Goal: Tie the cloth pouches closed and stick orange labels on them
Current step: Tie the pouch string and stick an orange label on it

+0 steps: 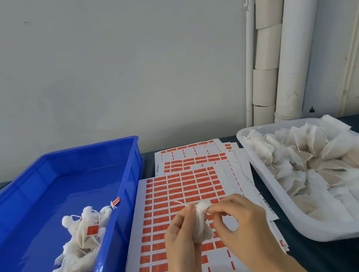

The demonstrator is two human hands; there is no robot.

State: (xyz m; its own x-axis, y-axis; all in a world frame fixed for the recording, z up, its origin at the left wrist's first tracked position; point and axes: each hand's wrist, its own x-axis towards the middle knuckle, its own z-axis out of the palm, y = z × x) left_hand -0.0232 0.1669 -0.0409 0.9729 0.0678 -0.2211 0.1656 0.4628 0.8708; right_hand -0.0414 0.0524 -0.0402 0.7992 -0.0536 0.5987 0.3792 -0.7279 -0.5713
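Dark table, gauzy pouch pinched by both hands

A white cloth pouch is held upright just above the front label sheet, its gathered neck on top and a cord end sticking out to the upper left. The left hand grips its body and the right hand pinches the neck. The front label sheet lies flat, white with rows of orange labels, its lowest rows only thin orange strips. More sheets lie fanned behind it. Left of it, tied pouches carrying orange tags are heaped in a blue crate. Right of it, untied pouches fill a white tray.
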